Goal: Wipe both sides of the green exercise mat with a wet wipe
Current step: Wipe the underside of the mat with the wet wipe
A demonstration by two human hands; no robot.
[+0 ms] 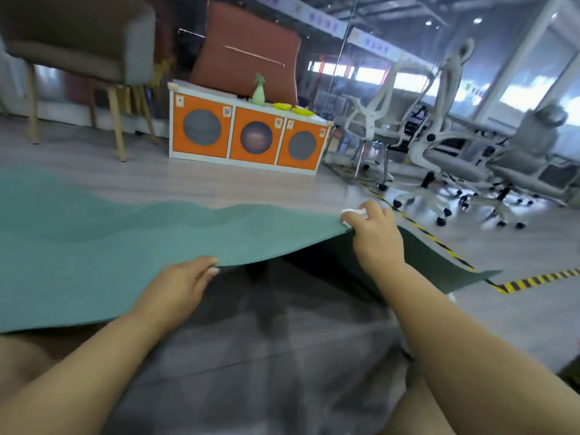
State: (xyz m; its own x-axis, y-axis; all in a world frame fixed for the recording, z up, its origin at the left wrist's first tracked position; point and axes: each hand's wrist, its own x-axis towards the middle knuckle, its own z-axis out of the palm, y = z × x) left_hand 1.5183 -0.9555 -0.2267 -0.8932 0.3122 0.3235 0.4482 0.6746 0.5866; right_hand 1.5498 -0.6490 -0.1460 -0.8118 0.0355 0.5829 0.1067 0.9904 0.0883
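The wood-look floor (194, 180) is occupied by a grey rug (251, 346), an orange-fronted cabinet (248, 133) and office chairs (452, 152).

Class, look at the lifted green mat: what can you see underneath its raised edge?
Under the raised edge of the green mat, held by the left hand and right hand, lies grey floor in shadow. Anything further beneath the mat is covered.
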